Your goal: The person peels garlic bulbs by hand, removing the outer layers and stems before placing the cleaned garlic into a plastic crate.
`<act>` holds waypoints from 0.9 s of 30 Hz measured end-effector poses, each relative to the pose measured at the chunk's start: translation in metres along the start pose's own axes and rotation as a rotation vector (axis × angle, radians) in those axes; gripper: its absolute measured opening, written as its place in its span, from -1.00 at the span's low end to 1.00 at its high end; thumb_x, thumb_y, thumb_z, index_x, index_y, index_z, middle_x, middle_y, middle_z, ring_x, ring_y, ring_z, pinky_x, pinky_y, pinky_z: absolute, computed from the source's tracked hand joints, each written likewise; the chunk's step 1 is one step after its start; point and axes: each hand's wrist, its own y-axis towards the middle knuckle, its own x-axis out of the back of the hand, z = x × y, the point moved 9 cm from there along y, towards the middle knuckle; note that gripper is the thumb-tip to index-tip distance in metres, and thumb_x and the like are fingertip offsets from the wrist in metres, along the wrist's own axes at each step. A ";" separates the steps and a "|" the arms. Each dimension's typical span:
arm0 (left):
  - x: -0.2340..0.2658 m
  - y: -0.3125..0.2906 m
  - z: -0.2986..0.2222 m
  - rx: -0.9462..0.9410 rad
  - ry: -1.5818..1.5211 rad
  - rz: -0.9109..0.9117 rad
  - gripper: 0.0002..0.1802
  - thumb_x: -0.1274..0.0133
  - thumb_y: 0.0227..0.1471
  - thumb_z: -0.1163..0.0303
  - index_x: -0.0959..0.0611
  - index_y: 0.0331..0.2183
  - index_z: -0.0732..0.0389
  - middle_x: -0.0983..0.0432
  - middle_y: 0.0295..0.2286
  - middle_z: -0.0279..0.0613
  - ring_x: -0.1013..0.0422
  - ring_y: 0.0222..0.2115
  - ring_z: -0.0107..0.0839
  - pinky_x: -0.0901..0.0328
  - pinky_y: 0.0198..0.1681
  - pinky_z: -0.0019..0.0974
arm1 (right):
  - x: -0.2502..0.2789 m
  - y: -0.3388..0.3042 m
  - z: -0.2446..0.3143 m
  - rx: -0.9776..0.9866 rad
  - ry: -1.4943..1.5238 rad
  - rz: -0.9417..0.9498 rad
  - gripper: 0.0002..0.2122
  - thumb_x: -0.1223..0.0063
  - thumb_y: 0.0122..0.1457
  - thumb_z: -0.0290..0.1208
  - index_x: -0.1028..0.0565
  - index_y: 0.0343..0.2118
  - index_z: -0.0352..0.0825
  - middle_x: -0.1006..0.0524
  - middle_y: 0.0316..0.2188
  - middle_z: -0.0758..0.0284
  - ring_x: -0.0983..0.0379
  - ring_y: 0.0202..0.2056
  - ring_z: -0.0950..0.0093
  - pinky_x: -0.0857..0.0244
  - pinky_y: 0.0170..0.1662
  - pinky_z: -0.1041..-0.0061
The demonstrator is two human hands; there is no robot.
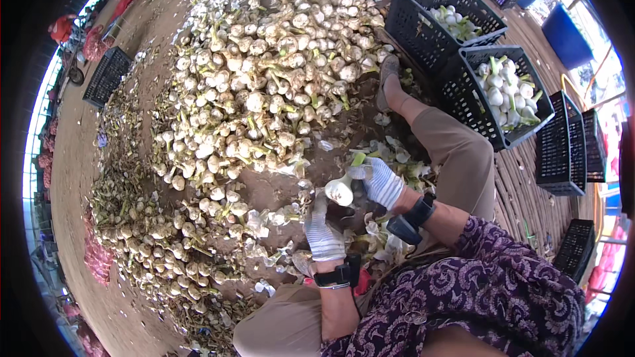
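A white garlic bulb point(339, 192) with a short green stem is between my two gloved hands, above the dirt floor. My right hand point(383, 184) is closed on its stem end, with the green tip poking out past the fingers. Along the bulb's left side, my left hand point(324, 235) grips it from below; some of its fingertips are hidden. Both gloves are white with thin stripes. Loose peeled skins and leaves point(380, 231) lie below and around my hands. A big heap of untrimmed garlic point(264, 79) spreads out in front of me.
To the right stand black plastic crates, one with cleaned white garlic point(506, 92), another with garlic point(455, 23) behind it. More black crates point(561, 142) and a blue bin point(567, 36) are farther right. At the left are a black crate point(108, 76) and red mesh sacks point(98, 251).
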 end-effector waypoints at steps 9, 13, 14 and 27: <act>0.000 -0.006 -0.013 -0.114 0.224 -0.071 -0.59 -0.03 -0.14 0.40 -0.38 -0.20 0.33 -0.45 -0.43 -0.05 -0.45 -0.54 -0.20 -0.42 -0.59 -0.22 | -0.008 -0.002 0.015 0.137 -0.218 -0.006 -0.86 -0.13 0.01 -0.40 -0.47 -0.41 -0.33 -0.43 -0.62 0.48 -0.33 -0.64 0.70 -0.21 -0.59 0.71; -0.002 -0.008 -0.013 -0.110 0.251 -0.064 -0.64 0.03 -0.15 0.52 -0.38 -0.21 0.35 -0.44 -0.40 -0.04 -0.45 -0.52 -0.19 -0.44 -0.56 -0.19 | -0.002 -0.004 0.017 0.097 -0.203 -0.047 -0.86 -0.13 0.01 -0.39 -0.47 -0.42 -0.33 -0.43 -0.63 0.47 -0.34 -0.64 0.69 -0.22 -0.59 0.71; -0.005 -0.008 -0.011 -0.089 0.210 -0.058 -0.64 0.03 -0.15 0.52 -0.39 -0.21 0.36 -0.44 -0.39 -0.05 -0.45 -0.51 -0.20 -0.45 -0.55 -0.19 | 0.006 0.001 0.008 0.066 -0.131 -0.059 -0.86 -0.13 0.01 -0.39 -0.47 -0.43 -0.33 -0.43 -0.64 0.47 -0.34 -0.64 0.69 -0.22 -0.59 0.71; -0.008 -0.017 -0.030 -0.270 0.313 -0.222 -0.75 0.13 -0.14 0.61 -0.48 -0.30 0.36 -0.45 -0.51 -0.18 -0.40 -0.61 -0.46 -0.34 -0.58 -0.43 | 0.011 0.002 -0.008 -0.046 -0.016 -0.065 -0.82 -0.10 0.04 -0.32 -0.45 -0.44 -0.34 -0.44 -0.68 0.41 -0.37 -0.73 0.61 -0.24 -0.69 0.68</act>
